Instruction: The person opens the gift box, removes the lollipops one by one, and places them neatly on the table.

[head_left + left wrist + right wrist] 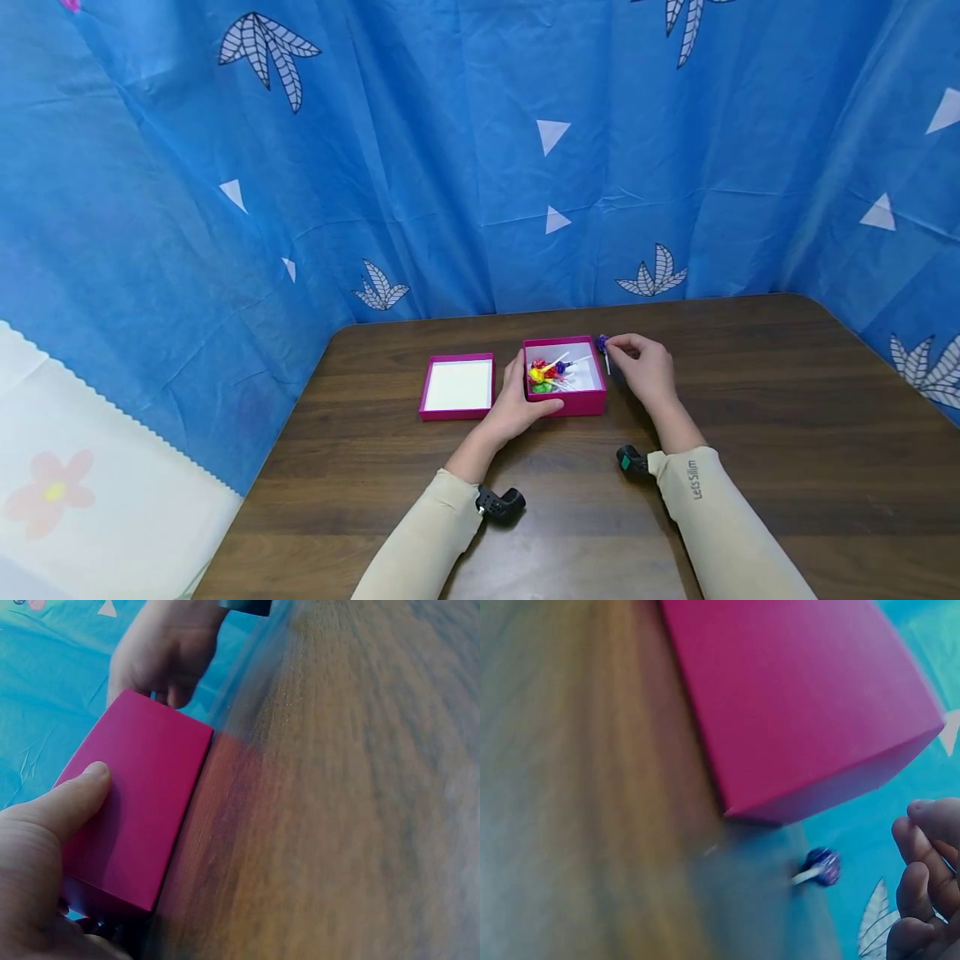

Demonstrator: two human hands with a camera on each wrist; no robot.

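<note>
Mid-frame, a box (581,405) is gripped by the left hand (515,410); lollipop (826,868) pickup seems intended, a pinch needed from the curled, empty right hand (647,367).

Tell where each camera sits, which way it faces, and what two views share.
Head: worn on the head, facing forward and down at the pink box and lid; left hand, right hand and sleeves show.
Left wrist: on that wrist, facing the box's outer wall; left hand shows, right hand beyond.
Right wrist: on that wrist, facing the box and a purple lollipop; right fingers show.
Wrist views share the box and right hand.
</note>
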